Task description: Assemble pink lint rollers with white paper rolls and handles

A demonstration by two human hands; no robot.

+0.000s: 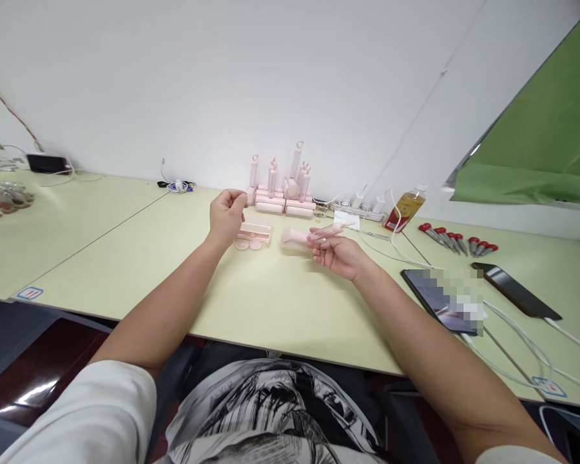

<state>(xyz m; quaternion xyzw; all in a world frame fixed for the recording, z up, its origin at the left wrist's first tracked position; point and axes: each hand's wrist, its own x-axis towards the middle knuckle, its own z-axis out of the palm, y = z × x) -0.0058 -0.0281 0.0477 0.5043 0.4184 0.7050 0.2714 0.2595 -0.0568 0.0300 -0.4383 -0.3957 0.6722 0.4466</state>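
Note:
My right hand (339, 255), palm turned up, holds a slim pink stick-like piece (327, 232) between thumb and fingers. Just left of these fingers is a wider pale pink piece (294, 237), slightly blurred; I cannot tell whether it is joined to the stick. My left hand (228, 216) is raised with its fingers curled together in a pinch, and whatever it may hold is hidden. Beside it an open pink case (255, 232) lies on the table, with two small round pink discs (255, 245) at its front.
Pink boxes (299, 207) bearing upright pink tubes stand against the wall. Further right are a power strip (360, 211), a yellow bottle (406, 207), red-capped tools (447, 238) and two phones (515, 290) with white cables. A coiled cable (178, 186) lies back left.

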